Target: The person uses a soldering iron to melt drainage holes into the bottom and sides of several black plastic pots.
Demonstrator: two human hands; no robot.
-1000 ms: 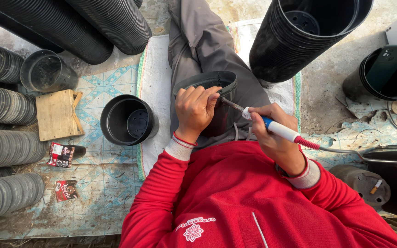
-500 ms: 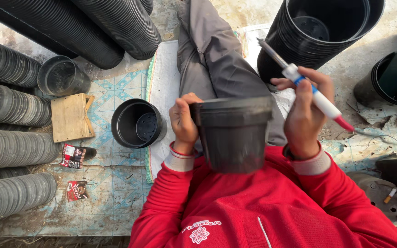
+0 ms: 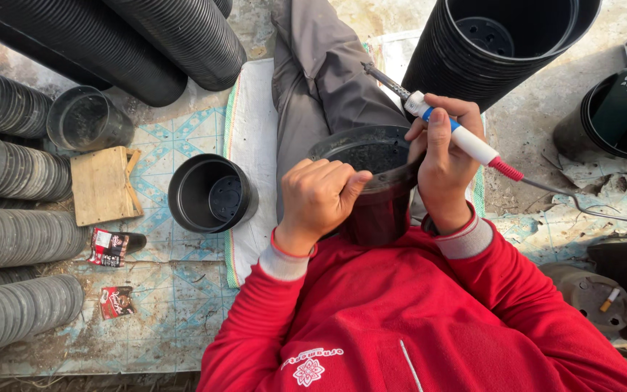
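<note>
The left hand [image 3: 321, 199] grips the near rim of a black plastic pot [image 3: 371, 181], thumb over the edge, holding it tilted in the person's lap against the red sweater [image 3: 400, 319]. The right hand [image 3: 444, 156] is clenched around a soldering iron [image 3: 448, 131], white and blue in the handle with a red collar at the cord end, its metal tip pointing up and away over the grey trouser leg [image 3: 313, 80], clear of the pot. On the floor to the left sits a single open pot [image 3: 210, 194] on a patterned mat [image 3: 161, 290], with a wooden block [image 3: 103, 185] and two small packets [image 3: 114, 272] beside it; long nested stacks of pots [image 3: 16, 239] lie around. The tip looks likely to be hot, so the chief risk is that it brushes the trouser leg or the left thumb as it swings back to the pot, both being near its path. The pot rests only on one hand's pinch and the lap, so a hard push with the tip could make it roll or slip. The trailing cord [image 3: 582, 207] crosses the floor at the right and could snag and jerk the tool.
</note>
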